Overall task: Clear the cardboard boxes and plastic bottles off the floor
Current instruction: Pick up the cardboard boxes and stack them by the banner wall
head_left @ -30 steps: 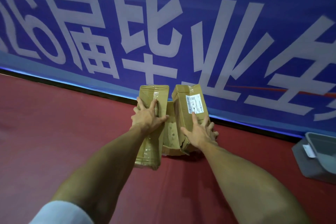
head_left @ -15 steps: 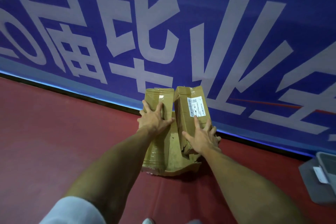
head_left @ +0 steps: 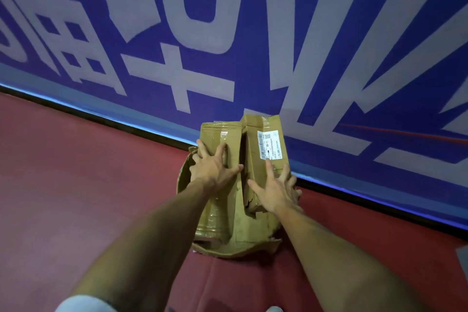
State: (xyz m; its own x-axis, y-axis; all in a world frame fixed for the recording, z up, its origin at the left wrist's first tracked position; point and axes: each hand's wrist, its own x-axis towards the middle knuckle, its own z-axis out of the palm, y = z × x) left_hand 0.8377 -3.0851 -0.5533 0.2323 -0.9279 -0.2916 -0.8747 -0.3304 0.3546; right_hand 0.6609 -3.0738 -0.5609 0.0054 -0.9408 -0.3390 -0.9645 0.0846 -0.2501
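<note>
A torn brown cardboard box (head_left: 235, 225) stands on the red floor against the blue banner, folded into two upright halves with tape and a white shipping label (head_left: 269, 144) on the right half. My left hand (head_left: 214, 168) lies spread on the left half, fingers curled over its outer edge. My right hand (head_left: 274, 189) presses flat on the right half, fingers wrapped around its far side. Both hands squeeze the halves together. No plastic bottle is in view.
A blue banner (head_left: 253, 33) with large white characters rises right behind the box. Red floor (head_left: 76, 185) stretches to the left and in front. A grey corner of some object (head_left: 463, 256) shows at the right edge.
The box has come lower and closer to me, its bottom flap now resting on the floor. The halves are pressed closer together. The grey bin has slid almost out of view on the right.
</note>
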